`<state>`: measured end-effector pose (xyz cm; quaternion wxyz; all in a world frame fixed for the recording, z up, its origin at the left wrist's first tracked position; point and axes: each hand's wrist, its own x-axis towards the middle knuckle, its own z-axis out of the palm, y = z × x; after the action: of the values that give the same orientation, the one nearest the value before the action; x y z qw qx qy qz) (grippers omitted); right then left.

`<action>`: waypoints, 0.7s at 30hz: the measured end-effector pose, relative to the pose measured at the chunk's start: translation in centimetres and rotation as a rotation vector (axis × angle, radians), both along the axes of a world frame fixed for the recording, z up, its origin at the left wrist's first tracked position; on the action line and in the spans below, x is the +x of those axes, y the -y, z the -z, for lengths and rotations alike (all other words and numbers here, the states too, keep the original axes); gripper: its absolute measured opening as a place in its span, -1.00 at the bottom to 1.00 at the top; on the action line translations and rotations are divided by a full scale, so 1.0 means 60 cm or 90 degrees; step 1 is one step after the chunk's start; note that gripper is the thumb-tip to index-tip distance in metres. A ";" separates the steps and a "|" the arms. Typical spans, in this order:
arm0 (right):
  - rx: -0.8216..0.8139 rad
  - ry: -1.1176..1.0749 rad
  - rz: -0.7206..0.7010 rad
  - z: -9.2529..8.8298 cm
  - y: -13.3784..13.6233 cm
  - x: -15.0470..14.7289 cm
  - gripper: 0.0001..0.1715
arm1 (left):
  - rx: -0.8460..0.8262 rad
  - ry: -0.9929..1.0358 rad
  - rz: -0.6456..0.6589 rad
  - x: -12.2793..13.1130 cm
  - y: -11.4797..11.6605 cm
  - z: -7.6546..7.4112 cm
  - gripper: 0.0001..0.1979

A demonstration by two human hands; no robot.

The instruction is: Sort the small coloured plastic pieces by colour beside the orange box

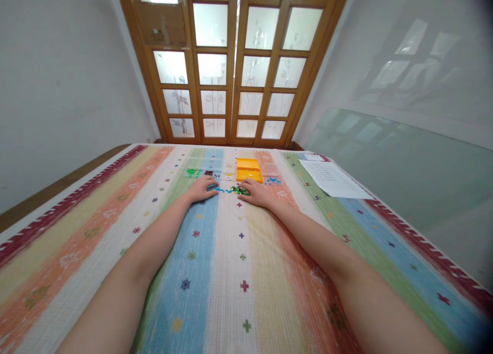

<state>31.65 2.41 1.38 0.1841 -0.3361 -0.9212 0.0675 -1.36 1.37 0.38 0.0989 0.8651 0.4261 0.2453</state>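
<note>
Both my arms stretch far out over a striped cloth (231,272). My left hand (201,189) lies palm down on the cloth, fingers curved toward a small heap of mixed coloured beads (235,190). My right hand (257,192) rests at the right side of that heap, its fingertips touching the beads; whether it pinches any is too small to tell. Just beyond the heap sits an orange compartment tray (248,170). A patch of green beads (193,172) lies to the far left, and a patch of blue beads (272,180) to the right of the tray.
A white printed sheet of paper (332,179) lies at the far right of the cloth. A wooden door with frosted glass panes (231,66) stands behind the table. A glass sheet (404,159) leans against the right wall.
</note>
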 end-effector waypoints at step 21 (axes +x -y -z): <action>0.005 -0.023 0.042 0.011 0.004 0.024 -0.61 | -0.017 0.000 -0.017 -0.005 0.007 -0.012 -0.82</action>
<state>33.09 2.14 0.74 0.2042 -0.3644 -0.9064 0.0634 -1.67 0.95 1.13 0.1077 0.8580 0.4406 0.2410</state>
